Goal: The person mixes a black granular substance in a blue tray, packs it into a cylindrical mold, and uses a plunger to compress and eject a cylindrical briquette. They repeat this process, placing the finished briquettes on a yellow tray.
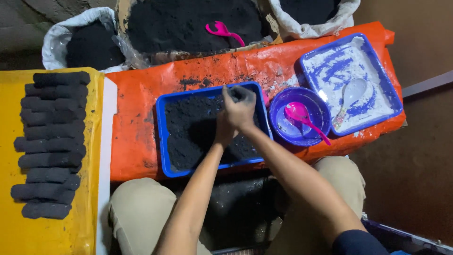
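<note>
Both hands [236, 115] pressed together over blue tray [163, 137] — grip contents hidden, cannot tell.

Blue tray [161, 137] of black powder [188, 127], orange tarp [137, 123], purple bowl [279, 123], pink spoon [304, 119], yellow sheet [47, 236]

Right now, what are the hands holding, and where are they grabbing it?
Both hands, left hand and right hand, are pressed together around a dark lump of black powder above the blue tray. Only its top shows, so the exact grip cannot be told.
</note>
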